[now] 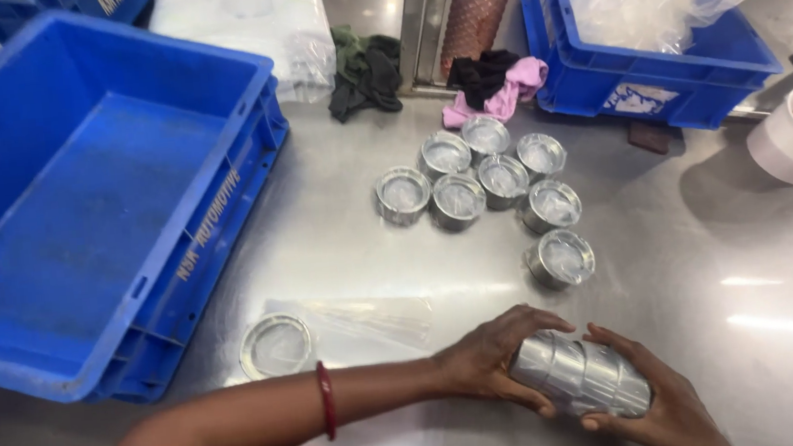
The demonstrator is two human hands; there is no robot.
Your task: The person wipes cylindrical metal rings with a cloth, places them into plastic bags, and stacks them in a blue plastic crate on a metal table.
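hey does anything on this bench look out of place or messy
Mostly tidy. One metal ring lies alone near the blue crate, apart from the cluster of rings. Crumpled cloths sit at the back edge. Nothing looks spilled or damaged.

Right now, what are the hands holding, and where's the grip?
Both hands hold one stack of metal rings, lying sideways. The left hand wraps its near end; the right hand cups the far end from below.
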